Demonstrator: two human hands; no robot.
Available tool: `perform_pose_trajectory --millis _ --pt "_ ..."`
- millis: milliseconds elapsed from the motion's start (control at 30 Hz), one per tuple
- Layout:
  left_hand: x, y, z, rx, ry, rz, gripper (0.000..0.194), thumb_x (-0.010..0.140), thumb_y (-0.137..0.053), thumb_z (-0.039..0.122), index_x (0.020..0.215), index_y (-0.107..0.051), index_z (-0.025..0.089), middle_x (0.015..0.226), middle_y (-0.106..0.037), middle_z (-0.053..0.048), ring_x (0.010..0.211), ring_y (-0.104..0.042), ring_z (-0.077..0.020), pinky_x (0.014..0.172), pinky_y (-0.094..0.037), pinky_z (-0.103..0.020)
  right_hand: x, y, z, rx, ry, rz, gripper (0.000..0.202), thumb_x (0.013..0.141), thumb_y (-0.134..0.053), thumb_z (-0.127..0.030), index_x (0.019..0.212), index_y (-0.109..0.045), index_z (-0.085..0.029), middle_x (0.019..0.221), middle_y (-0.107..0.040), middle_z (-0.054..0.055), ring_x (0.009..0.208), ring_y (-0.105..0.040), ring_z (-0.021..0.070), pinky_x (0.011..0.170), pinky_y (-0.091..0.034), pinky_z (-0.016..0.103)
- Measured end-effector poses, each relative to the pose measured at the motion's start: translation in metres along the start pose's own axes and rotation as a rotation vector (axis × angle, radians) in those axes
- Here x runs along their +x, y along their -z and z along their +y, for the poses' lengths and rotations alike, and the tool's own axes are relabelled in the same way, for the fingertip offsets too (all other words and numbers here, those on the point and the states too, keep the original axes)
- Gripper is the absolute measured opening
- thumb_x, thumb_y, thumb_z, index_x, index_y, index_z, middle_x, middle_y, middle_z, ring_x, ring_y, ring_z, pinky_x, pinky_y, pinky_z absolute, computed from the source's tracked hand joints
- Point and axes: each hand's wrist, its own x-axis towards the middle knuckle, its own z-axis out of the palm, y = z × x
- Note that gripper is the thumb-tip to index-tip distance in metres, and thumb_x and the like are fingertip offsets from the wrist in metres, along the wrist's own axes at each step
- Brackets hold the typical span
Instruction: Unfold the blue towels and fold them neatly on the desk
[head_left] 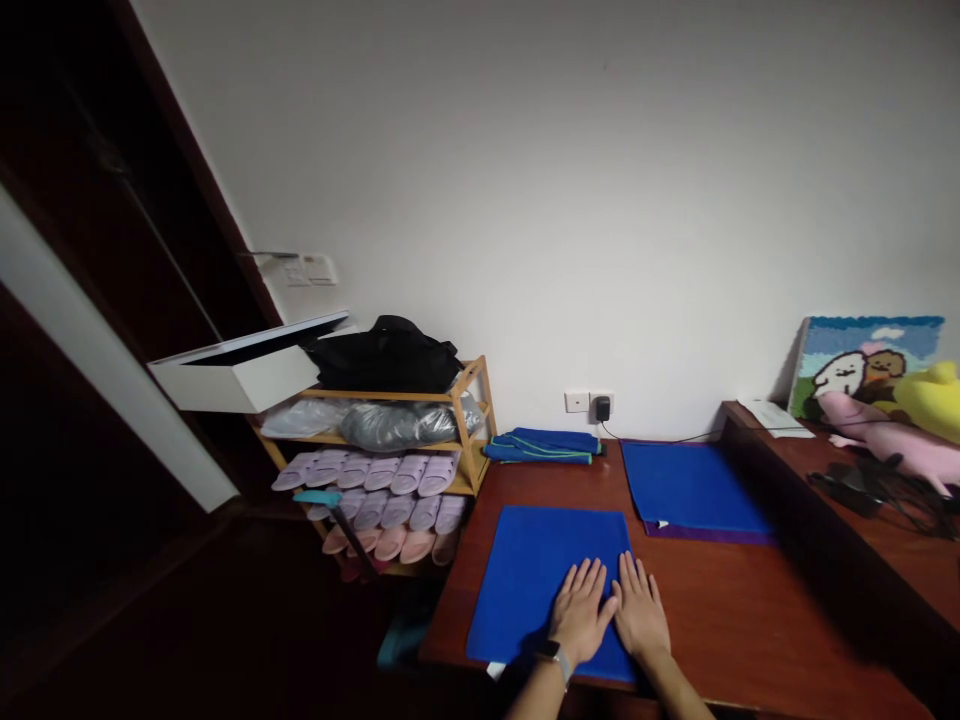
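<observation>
A blue cloth [532, 560] lies spread flat near the front left of the brown wooden table [720, 610]. Palm down on its right part rests my left hand [581, 612], fingers stretched out, with a watch on the wrist. Beside it my right hand [641, 612] lies flat across the cloth's right edge, its fingers also straight. The thumbs nearly meet. Neither hand grips anything. A small white tag [495, 669] shows at the cloth's front left corner.
Farther back lie another blue cloth [690, 487] over a purple one [712, 534] and a folded blue cloth [544, 445]. A plugged-in adapter [602, 407] is on the wall. A slipper rack [469, 430] stands left; plush toys [892, 435] lie on a raised surface right.
</observation>
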Motion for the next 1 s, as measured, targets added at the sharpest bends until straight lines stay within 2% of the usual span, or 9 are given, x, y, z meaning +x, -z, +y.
perform_pose_trajectory --millis 100,267,333,400,600,733,867,1000 --pt "-0.012 0.011 -0.039 0.077 0.07 -0.001 0.063 0.106 -0.018 0.053 0.163 -0.018 0.025 0.168 -0.027 -0.002 0.156 -0.023 -0.0225 0.128 -0.022 -0.047 0.001 0.002 -0.003 0.014 -0.044 0.008 0.068 0.101 -0.012 -0.043 0.161 -0.017 -0.012 0.169 -0.016 0.002 0.157 -0.012 0.0245 0.128 -0.012 0.045" --pt "-0.038 0.036 -0.112 0.201 0.287 0.037 0.066 0.105 -0.021 0.056 0.163 -0.016 0.024 0.167 -0.028 -0.005 0.155 -0.024 -0.025 0.127 -0.023 -0.05 0.0 0.005 -0.004 0.039 -0.061 0.016 0.068 0.102 -0.011 -0.044 0.161 -0.016 -0.013 0.169 -0.017 0.001 0.157 -0.012 0.0229 0.128 -0.011 0.044" --pt "-0.049 0.04 -0.133 0.231 0.323 0.081 0.067 0.105 -0.023 0.057 0.163 -0.015 0.024 0.167 -0.029 -0.005 0.155 -0.025 -0.0247 0.127 -0.024 -0.049 0.001 0.003 -0.004 0.033 -0.064 0.02 0.068 0.101 -0.012 -0.044 0.162 -0.016 -0.013 0.169 -0.017 0.001 0.157 -0.012 0.023 0.128 -0.011 0.044" --pt "-0.057 0.039 -0.145 0.246 0.319 0.118 0.068 0.105 -0.024 0.057 0.163 -0.017 0.023 0.167 -0.029 -0.005 0.155 -0.025 -0.0237 0.127 -0.025 -0.048 0.001 0.0 -0.003 0.019 -0.067 0.021 0.068 0.101 -0.012 -0.045 0.162 -0.016 -0.013 0.169 -0.016 0.001 0.157 -0.013 0.0232 0.128 -0.012 0.044" --pt "-0.059 0.03 -0.151 0.232 0.309 0.173 0.068 0.105 -0.024 0.058 0.162 -0.025 0.02 0.166 -0.03 -0.006 0.154 -0.028 -0.0231 0.127 -0.025 -0.046 0.007 -0.005 -0.001 0.0 -0.068 -0.008 0.068 0.101 -0.013 -0.046 0.162 -0.019 -0.015 0.169 -0.019 0.001 0.157 -0.015 0.0233 0.128 -0.016 0.044" --pt "-0.058 0.029 -0.151 0.225 0.297 0.199 0.067 0.104 -0.026 0.057 0.161 -0.025 0.022 0.166 -0.031 -0.005 0.153 -0.029 -0.0235 0.127 -0.027 -0.046 0.022 0.005 -0.003 0.03 -0.069 0.011 0.068 0.102 -0.011 -0.049 0.162 -0.019 -0.019 0.169 -0.019 0.001 0.156 -0.017 0.0233 0.126 -0.02 0.046" --pt "-0.058 0.032 -0.149 0.225 0.304 0.191 0.065 0.104 -0.027 0.055 0.162 -0.024 0.025 0.166 -0.032 -0.003 0.153 -0.03 -0.0239 0.126 -0.027 -0.047 0.045 0.019 -0.007 0.033 -0.062 0.023 0.067 0.102 -0.012 -0.046 0.162 -0.019 -0.017 0.17 -0.017 0.002 0.157 -0.015 0.0229 0.127 -0.019 0.045" --pt "-0.061 0.035 -0.149 0.237 0.318 0.176 0.065 0.104 -0.028 0.055 0.162 -0.023 0.026 0.166 -0.032 -0.003 0.153 -0.03 -0.0236 0.126 -0.028 -0.046 0.056 0.016 -0.006 0.024 -0.066 -0.005 0.07 0.101 -0.013 -0.047 0.162 -0.017 -0.012 0.17 -0.015 0.002 0.157 -0.012 0.0226 0.128 -0.014 0.043"
